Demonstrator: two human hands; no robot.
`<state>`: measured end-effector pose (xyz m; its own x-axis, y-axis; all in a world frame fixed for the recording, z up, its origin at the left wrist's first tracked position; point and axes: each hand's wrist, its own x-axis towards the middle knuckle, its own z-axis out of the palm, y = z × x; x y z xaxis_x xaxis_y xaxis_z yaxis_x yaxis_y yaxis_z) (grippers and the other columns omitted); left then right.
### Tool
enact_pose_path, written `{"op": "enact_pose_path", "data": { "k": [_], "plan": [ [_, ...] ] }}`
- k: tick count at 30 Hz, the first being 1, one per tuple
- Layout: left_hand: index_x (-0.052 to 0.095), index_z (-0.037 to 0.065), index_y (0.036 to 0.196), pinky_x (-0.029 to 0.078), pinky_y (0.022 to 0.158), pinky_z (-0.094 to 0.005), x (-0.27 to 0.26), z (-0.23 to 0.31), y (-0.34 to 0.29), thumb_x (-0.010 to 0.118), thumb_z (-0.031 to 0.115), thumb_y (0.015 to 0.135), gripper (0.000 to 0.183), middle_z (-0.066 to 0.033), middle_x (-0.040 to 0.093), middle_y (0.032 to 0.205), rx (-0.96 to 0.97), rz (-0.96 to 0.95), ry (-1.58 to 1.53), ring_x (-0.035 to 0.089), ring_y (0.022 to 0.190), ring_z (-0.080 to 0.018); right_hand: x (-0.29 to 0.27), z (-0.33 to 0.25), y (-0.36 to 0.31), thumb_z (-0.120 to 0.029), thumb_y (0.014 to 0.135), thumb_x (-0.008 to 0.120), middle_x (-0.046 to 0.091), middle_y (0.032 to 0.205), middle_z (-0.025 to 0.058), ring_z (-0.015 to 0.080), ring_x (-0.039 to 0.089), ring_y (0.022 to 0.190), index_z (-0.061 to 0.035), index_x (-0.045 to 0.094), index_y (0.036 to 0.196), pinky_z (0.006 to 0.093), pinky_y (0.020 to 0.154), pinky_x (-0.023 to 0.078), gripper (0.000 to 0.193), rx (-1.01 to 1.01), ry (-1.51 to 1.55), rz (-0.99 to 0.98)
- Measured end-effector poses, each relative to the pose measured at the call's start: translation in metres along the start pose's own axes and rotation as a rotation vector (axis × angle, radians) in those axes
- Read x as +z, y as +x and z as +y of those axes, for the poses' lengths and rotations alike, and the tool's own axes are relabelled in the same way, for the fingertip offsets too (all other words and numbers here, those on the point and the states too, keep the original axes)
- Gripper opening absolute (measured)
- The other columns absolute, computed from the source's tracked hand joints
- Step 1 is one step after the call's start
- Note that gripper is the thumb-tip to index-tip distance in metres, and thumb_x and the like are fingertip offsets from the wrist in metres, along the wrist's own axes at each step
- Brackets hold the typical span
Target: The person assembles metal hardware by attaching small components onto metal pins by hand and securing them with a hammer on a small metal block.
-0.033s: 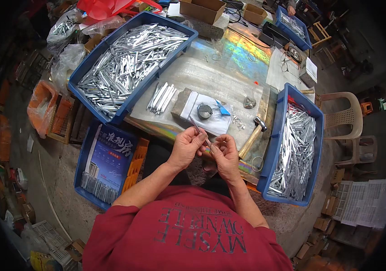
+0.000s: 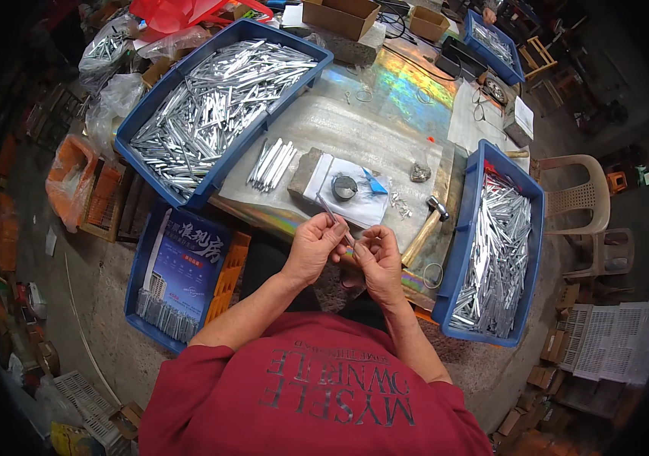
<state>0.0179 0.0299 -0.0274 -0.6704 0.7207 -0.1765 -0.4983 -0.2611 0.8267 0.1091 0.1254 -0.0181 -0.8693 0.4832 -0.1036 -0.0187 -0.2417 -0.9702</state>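
In front of my chest, my left hand (image 2: 314, 248) pinches a thin metal strip (image 2: 327, 210) that points up and away. Close on its right, my right hand (image 2: 379, 262) has its fingertips closed on the strip's near end. Just beyond the hands, white sheets (image 2: 370, 211) lie on a stone block (image 2: 305, 173). On the sheets stands a small round dark container (image 2: 344, 188) beside a blue scrap (image 2: 375, 183). A row of silvery strips (image 2: 272, 166) lies to the left. To the right rests a hammer (image 2: 422, 239) with a wooden handle, near several small metal bits (image 2: 400, 205).
Large blue bins heaped with silvery strips stand at the left (image 2: 222, 106) and right (image 2: 492, 254). Below the left one, a lower blue bin (image 2: 133, 304) holds a printed board and stacked strips. A beige plastic chair (image 2: 579, 197) stands at the right. Another person's hand (image 2: 489, 17) shows far off.
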Motion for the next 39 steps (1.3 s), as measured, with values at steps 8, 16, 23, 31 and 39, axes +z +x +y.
{"op": "enact_pose_path", "data": {
  "k": [8, 16, 23, 31, 39],
  "plan": [
    [0.050, 0.006, 0.084, 0.040, 0.044, -0.0147, 0.004, -0.006, 0.002, 0.051, 0.017, 0.082, 0.011, -0.0013, 0.055, 0.071, 0.085, 0.082, -0.085, 0.050, 0.055, -0.0043, 0.006, 0.002, 0.005, -0.002, 0.080, 0.049, 0.045, 0.078, 0.0017, 0.0040, 0.043, 0.065, -0.0045, 0.039, 0.097, 0.0165, 0.058, 0.038, 0.020, -0.053, -0.092, 0.075],
    [0.050, 0.005, 0.084, 0.040, 0.045, -0.0150, 0.005, -0.004, 0.001, 0.051, 0.017, 0.082, 0.012, -0.0016, 0.055, 0.070, 0.125, 0.110, -0.030, 0.049, 0.055, -0.0044, 0.015, -0.003, 0.006, -0.001, 0.080, 0.048, 0.044, 0.075, 0.0011, 0.0044, 0.044, 0.066, -0.0047, 0.038, 0.096, 0.0171, 0.059, 0.039, 0.019, -0.096, -0.057, 0.114],
    [0.050, 0.005, 0.086, 0.039, 0.044, -0.0146, 0.006, -0.003, 0.003, 0.052, 0.015, 0.082, 0.011, 0.0012, 0.051, 0.068, 0.041, 0.099, -0.187, 0.048, 0.055, -0.0031, 0.019, -0.008, 0.007, -0.003, 0.082, 0.047, 0.045, 0.075, 0.0015, 0.0043, 0.044, 0.065, -0.0045, 0.036, 0.099, 0.0176, 0.060, 0.041, 0.020, -0.097, 0.025, 0.093],
    [0.049, 0.006, 0.083, 0.040, 0.045, -0.0152, 0.000, -0.002, 0.005, 0.051, 0.018, 0.082, 0.013, -0.0028, 0.055, 0.071, 0.087, 0.142, -0.151, 0.049, 0.055, -0.0046, 0.016, -0.003, 0.010, -0.005, 0.081, 0.049, 0.049, 0.076, 0.0014, 0.0044, 0.045, 0.062, -0.0038, 0.037, 0.104, 0.0155, 0.057, 0.038, 0.027, 0.018, 0.115, 0.083],
    [0.050, 0.005, 0.084, 0.039, 0.045, -0.0139, 0.000, -0.005, 0.003, 0.053, 0.018, 0.081, 0.013, 0.0002, 0.052, 0.071, 0.109, 0.141, -0.122, 0.048, 0.056, -0.0028, 0.015, 0.006, 0.011, -0.003, 0.080, 0.050, 0.048, 0.076, 0.0021, 0.0049, 0.045, 0.067, -0.0034, 0.036, 0.103, 0.0162, 0.061, 0.038, 0.027, -0.041, 0.068, 0.124]
  ]
}}
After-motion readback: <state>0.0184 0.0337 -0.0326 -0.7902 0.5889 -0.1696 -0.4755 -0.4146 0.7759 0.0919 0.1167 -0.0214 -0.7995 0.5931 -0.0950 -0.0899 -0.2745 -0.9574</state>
